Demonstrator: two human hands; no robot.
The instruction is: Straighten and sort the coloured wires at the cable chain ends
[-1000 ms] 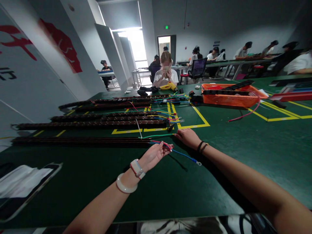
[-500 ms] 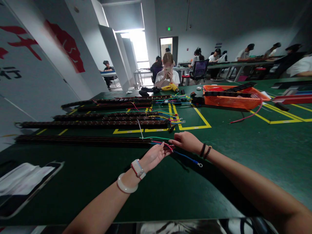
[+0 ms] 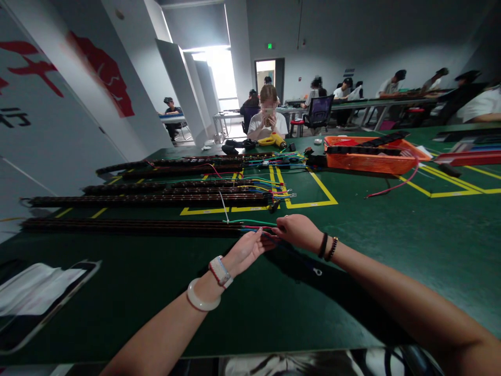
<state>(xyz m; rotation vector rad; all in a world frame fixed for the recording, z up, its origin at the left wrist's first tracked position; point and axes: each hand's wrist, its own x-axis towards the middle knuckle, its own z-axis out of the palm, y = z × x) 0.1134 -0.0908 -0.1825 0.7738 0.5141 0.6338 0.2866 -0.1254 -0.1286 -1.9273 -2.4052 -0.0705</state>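
A long dark strip [image 3: 129, 226] lies across the green table [image 3: 391, 245] in front of me, with coloured wires [image 3: 254, 225] coming out of its right end. My left hand [image 3: 246, 249] pinches those wires just past the strip's end. My right hand [image 3: 299, 230] meets it from the right, fingers closed on the same wires. A blue wire with a ring terminal [image 3: 318, 271] trails under my right wrist.
Several more dark strips [image 3: 156, 199] with coloured wires lie farther back, beside yellow floor-tape lines [image 3: 324, 194]. An orange basket [image 3: 371, 154] stands back right, a yellow tool [image 3: 272, 140] behind. A phone-like tray with white paper [image 3: 35, 295] lies at left. Other people sit at far tables.
My right hand has moved left from the table to the wire bundle and closed on it beside my left hand. The blue wire now lies under my right wrist.
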